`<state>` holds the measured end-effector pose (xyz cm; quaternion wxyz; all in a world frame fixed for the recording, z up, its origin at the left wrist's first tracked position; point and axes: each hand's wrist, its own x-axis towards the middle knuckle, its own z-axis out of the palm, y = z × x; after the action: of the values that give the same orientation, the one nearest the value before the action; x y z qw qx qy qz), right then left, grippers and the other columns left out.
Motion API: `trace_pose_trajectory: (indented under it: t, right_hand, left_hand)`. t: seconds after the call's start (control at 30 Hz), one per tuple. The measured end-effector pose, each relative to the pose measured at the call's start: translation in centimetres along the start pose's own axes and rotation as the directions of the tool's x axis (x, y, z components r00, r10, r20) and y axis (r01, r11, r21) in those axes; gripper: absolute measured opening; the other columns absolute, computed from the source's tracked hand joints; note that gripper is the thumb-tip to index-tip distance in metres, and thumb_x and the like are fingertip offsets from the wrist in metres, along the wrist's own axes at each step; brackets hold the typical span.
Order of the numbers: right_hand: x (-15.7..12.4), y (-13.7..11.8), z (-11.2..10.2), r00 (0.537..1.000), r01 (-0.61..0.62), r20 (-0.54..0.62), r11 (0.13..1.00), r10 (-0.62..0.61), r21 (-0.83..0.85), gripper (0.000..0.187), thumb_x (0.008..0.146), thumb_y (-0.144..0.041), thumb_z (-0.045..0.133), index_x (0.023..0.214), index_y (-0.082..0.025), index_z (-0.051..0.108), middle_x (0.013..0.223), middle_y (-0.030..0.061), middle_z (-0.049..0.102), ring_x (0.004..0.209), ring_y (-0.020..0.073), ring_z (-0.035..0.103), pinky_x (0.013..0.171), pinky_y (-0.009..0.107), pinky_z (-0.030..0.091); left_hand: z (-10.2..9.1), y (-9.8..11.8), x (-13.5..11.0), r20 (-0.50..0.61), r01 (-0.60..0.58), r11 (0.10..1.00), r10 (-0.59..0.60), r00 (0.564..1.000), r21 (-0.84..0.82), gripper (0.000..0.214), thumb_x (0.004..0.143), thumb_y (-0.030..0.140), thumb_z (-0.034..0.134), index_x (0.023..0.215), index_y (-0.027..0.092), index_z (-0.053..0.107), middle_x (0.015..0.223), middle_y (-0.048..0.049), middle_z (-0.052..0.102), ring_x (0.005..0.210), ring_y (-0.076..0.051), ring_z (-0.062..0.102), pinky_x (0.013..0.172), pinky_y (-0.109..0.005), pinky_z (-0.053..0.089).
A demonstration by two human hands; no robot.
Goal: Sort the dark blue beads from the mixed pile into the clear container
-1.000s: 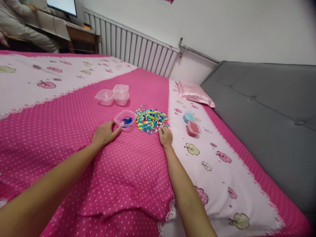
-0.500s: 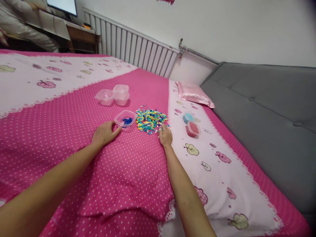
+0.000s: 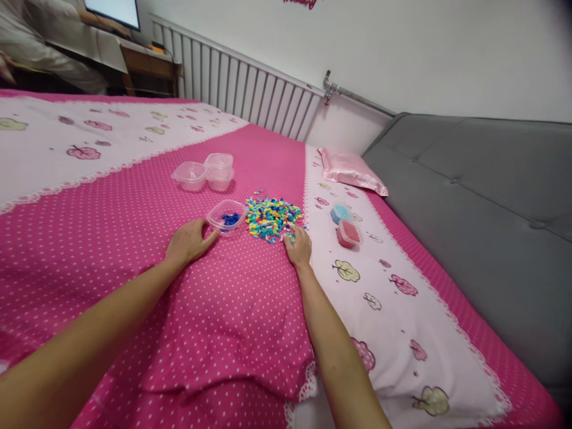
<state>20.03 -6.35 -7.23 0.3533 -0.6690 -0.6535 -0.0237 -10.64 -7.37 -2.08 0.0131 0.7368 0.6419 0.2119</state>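
Note:
A loose pile of small tube-like pieces [image 3: 270, 215] in blue, teal, yellow and white lies on the pink dotted bedspread [image 3: 241, 280]. At its left is a clear plastic container [image 3: 214, 219] with dark blue pieces [image 3: 230, 220] in it. My left hand [image 3: 190, 239] grips the container's near left side, thumb in front and fingers along the edge. Over the pile's near right edge, my right hand [image 3: 299, 245] has its thumb and fingers apart, with a few pieces showing between them. Its fingertips are partly hidden.
Farther back stand several clear containers [image 3: 191, 173], some stacked. On the right, a container of light blue material [image 3: 341, 213] touches one of red material [image 3: 348, 233]. A pink pillow [image 3: 353, 170] and grey headboard [image 3: 469, 196] lie beyond. A person [image 3: 40, 47] sits at a desk.
My right hand's thumb and fingers have spread apart, with the thumb shifting slightly left among the pieces. My left hand and the container have barely moved. The person's arm at the desk has moved right.

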Motion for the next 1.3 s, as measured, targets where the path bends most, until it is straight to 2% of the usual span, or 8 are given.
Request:
trace_pose_trajectory:
  t: [0.13, 0.37, 0.53, 0.6, 0.87, 1.03, 1.13, 1.3]
  right_hand:
    - [0.0, 0.1, 0.1, 0.997, 0.050, 0.065, 0.998, -0.048, -0.030, 0.044, 0.088, -0.046, 0.043, 0.123, -0.020, 0.053, 0.125, 0.0060, 0.055, 0.122, 0.0234, 0.040, 0.102, 0.038, 0.025]
    - [-0.1, -0.2, 0.0, 0.995, 0.086, 0.047, 0.994, -0.083, -0.063, 0.042, 0.085, -0.049, 0.047, 0.114, -0.021, 0.059, 0.111, 0.0064, 0.060, 0.106, 0.0217, 0.047, 0.095, 0.036, 0.030]
    - [-0.4, -1.0, -0.2, 0.994, 0.099, -0.031, 0.982, -0.105, -0.159, 0.043, 0.084, -0.053, 0.048, 0.118, -0.029, 0.057, 0.116, 0.0068, 0.055, 0.115, 0.0247, 0.039, 0.104, 0.053, 0.009]
    - [-0.5, -1.3, -0.2, 0.991, 0.121, -0.040, 0.976, -0.131, -0.182, 0.044, 0.083, -0.053, 0.048, 0.120, -0.031, 0.056, 0.124, 0.0073, 0.050, 0.121, 0.0264, 0.034, 0.104, 0.055, 0.006]
    - [-0.5, -1.5, 0.0, 0.990, 0.140, 0.008, 0.970, -0.142, -0.199, 0.043, 0.084, -0.056, 0.046, 0.116, -0.031, 0.059, 0.130, 0.0061, 0.046, 0.123, 0.0282, 0.031, 0.104, 0.055, 0.009]
    - [-0.4, -1.4, 0.1, 0.995, 0.097, -0.013, 0.976, -0.102, -0.194, 0.046, 0.082, -0.058, 0.046, 0.108, -0.022, 0.061, 0.127, 0.0096, 0.049, 0.120, 0.0286, 0.033, 0.105, 0.054, 0.011]
    - [-0.4, -1.4, 0.0, 0.996, 0.079, -0.013, 0.977, -0.083, -0.196, 0.052, 0.082, -0.059, 0.046, 0.114, -0.020, 0.057, 0.127, 0.0116, 0.048, 0.120, 0.0286, 0.034, 0.105, 0.053, 0.012]
    - [-0.4, -1.5, -0.2, 0.996, 0.079, 0.046, 0.969, -0.071, -0.235, 0.049, 0.084, -0.059, 0.043, 0.126, -0.035, 0.050, 0.136, 0.0045, 0.041, 0.123, 0.0277, 0.031, 0.104, 0.054, 0.011]
  left_hand:
    - [0.1, -0.1, 0.0, -0.012, -0.016, 1.000, 0.016, 1.000, 0.004, 0.057, 0.082, 0.062, 0.028, 0.102, 0.016, 0.055, 0.092, -0.0115, 0.064, 0.082, -0.026, 0.059, 0.070, -0.033, 0.041]
    - [0.1, 0.0, -0.1, -0.002, 0.001, 1.000, -0.001, 1.000, -0.006, 0.056, 0.082, 0.061, 0.029, 0.102, 0.016, 0.055, 0.094, -0.0114, 0.064, 0.083, -0.025, 0.060, 0.071, -0.033, 0.042]
    - [0.0, 0.0, 0.0, 0.008, 0.011, 1.000, -0.011, 1.000, 0.006, 0.055, 0.081, 0.061, 0.028, 0.101, 0.017, 0.055, 0.092, -0.0111, 0.064, 0.083, -0.025, 0.060, 0.072, -0.033, 0.042]
    - [0.0, -0.1, 0.0, 0.006, 0.006, 1.000, -0.006, 1.000, 0.004, 0.056, 0.081, 0.061, 0.028, 0.100, 0.016, 0.055, 0.092, -0.0117, 0.064, 0.083, -0.026, 0.059, 0.071, -0.034, 0.042]
    - [0.2, -0.3, 0.0, 0.000, -0.008, 1.000, 0.008, 1.000, -0.009, 0.057, 0.082, 0.060, 0.028, 0.104, 0.015, 0.055, 0.095, -0.0124, 0.064, 0.085, -0.026, 0.059, 0.074, -0.034, 0.042]
    - [0.1, -0.2, 0.0, 0.007, -0.002, 1.000, 0.002, 1.000, -0.003, 0.057, 0.081, 0.061, 0.028, 0.104, 0.016, 0.055, 0.096, -0.0123, 0.064, 0.086, -0.026, 0.059, 0.074, -0.034, 0.042]
    - [0.1, -0.2, 0.0, 0.000, -0.011, 1.000, 0.011, 1.000, -0.009, 0.057, 0.081, 0.061, 0.028, 0.103, 0.015, 0.055, 0.095, -0.0122, 0.064, 0.085, -0.026, 0.059, 0.074, -0.034, 0.042]
    - [0.0, -0.1, 0.0, 0.004, 0.002, 1.000, -0.002, 1.000, -0.008, 0.057, 0.081, 0.061, 0.028, 0.102, 0.015, 0.054, 0.093, -0.0116, 0.064, 0.084, -0.025, 0.059, 0.072, -0.033, 0.042]
